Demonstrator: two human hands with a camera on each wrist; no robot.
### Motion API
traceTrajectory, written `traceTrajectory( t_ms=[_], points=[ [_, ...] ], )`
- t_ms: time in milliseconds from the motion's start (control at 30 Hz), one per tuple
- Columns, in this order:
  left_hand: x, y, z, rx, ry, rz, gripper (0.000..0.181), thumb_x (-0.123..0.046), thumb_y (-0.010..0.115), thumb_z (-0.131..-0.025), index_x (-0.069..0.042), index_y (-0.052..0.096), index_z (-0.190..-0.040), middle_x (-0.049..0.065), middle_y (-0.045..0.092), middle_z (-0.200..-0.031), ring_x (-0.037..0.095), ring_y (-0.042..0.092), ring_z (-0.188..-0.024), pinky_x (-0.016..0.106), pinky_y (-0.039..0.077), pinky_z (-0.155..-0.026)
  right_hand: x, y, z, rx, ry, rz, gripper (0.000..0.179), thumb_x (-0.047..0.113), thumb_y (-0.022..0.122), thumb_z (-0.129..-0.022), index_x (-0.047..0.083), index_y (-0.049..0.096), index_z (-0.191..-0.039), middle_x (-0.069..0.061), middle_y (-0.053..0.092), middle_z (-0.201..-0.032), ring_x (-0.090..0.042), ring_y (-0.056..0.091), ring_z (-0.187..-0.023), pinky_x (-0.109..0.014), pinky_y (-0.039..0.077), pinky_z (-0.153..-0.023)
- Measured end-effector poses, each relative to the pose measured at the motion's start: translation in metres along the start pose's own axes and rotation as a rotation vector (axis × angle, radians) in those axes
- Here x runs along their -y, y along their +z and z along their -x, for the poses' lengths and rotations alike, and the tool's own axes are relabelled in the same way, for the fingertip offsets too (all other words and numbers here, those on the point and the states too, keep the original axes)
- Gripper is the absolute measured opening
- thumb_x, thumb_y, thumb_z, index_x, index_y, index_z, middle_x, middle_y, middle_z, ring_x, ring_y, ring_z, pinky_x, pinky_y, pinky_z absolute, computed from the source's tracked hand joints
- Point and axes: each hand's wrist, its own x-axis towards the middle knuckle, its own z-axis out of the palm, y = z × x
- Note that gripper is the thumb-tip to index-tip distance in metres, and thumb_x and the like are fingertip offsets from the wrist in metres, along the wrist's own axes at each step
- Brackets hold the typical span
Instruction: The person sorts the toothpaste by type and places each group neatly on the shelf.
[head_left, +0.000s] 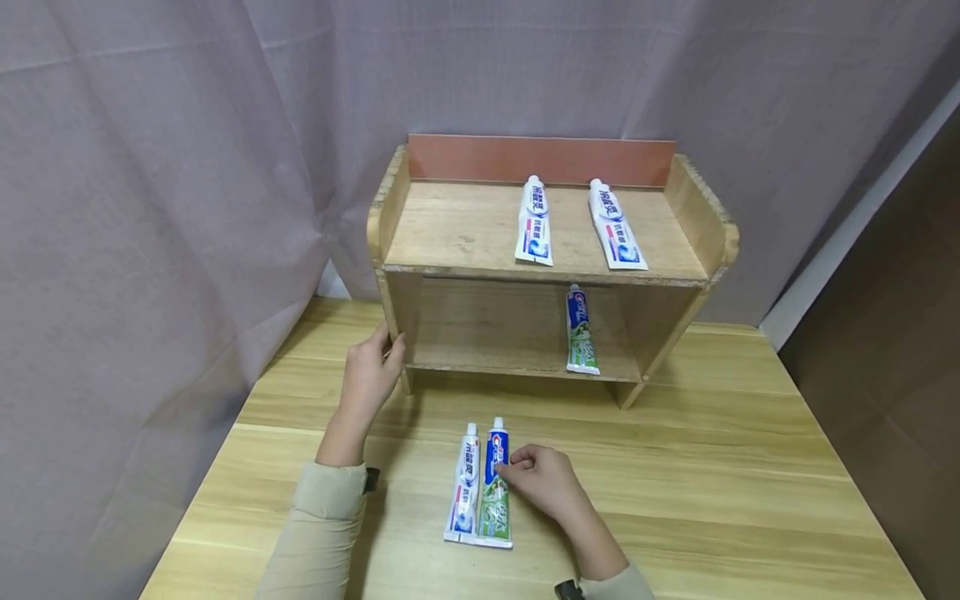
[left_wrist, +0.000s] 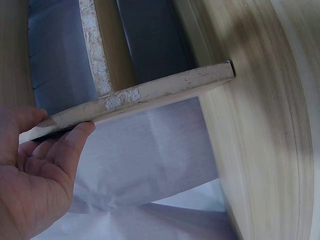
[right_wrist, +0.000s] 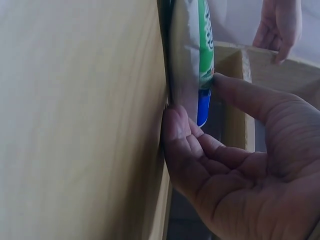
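Observation:
My left hand (head_left: 369, 371) grips the left side panel of a small wooden shelf (head_left: 465, 326), thumb on one face and fingers on the other, as the left wrist view shows. On the table in front of the shelf lie two toothpaste tubes side by side, caps pointing away. One is a white tube (head_left: 465, 483); the other is a blue-and-green tube (head_left: 495, 492). My right hand (head_left: 547, 481) pinches the blue-and-green tube at its right edge. In the right wrist view the thumb lies on its printed face and the fingertips are at its edge, close to the tabletop.
Two white toothpaste tubes, a left one (head_left: 534, 225) and a right one (head_left: 617, 227), lie on the upper shelf board. Another blue-and-green tube (head_left: 580, 329) lies on the lower board. A grey curtain (head_left: 187, 167) hangs behind the wooden table (head_left: 720, 467); a dark brown panel (head_left: 885, 333) borders the right.

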Motion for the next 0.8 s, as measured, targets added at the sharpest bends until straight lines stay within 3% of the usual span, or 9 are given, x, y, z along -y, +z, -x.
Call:
traceTrajectory(
  t_ms=[567, 800],
  points=[
    [0.001, 0.001, 0.000, 0.001, 0.007, -0.014, 0.028, -0.016, 0.060, -0.101, -0.001, 0.066, -0.123, 0.024, 0.071, -0.112, 0.035, 0.071, -0.102, 0.037, 0.063, -0.082, 0.004, 0.011, -0.001, 0.000, -0.010, 0.103, 0.040, 0.039, 0.081, -0.083, 0.002, 0.070, -0.092, 0.002, 0.065, -0.073, -0.012, 0.060, -0.064, -0.025, 0.055, -0.058],
    [0.000, 0.000, 0.000, 0.007, 0.000, -0.004, 0.027, -0.015, 0.059, -0.101, 0.000, 0.066, -0.123, 0.025, 0.070, -0.112, 0.035, 0.071, -0.103, 0.037, 0.062, -0.083, 0.008, 0.012, 0.000, -0.007, -0.038, 0.196, 0.040, 0.041, 0.082, -0.082, 0.004, 0.066, -0.084, 0.004, 0.059, -0.063, -0.011, 0.054, -0.055, -0.022, 0.047, -0.049]
  ],
)
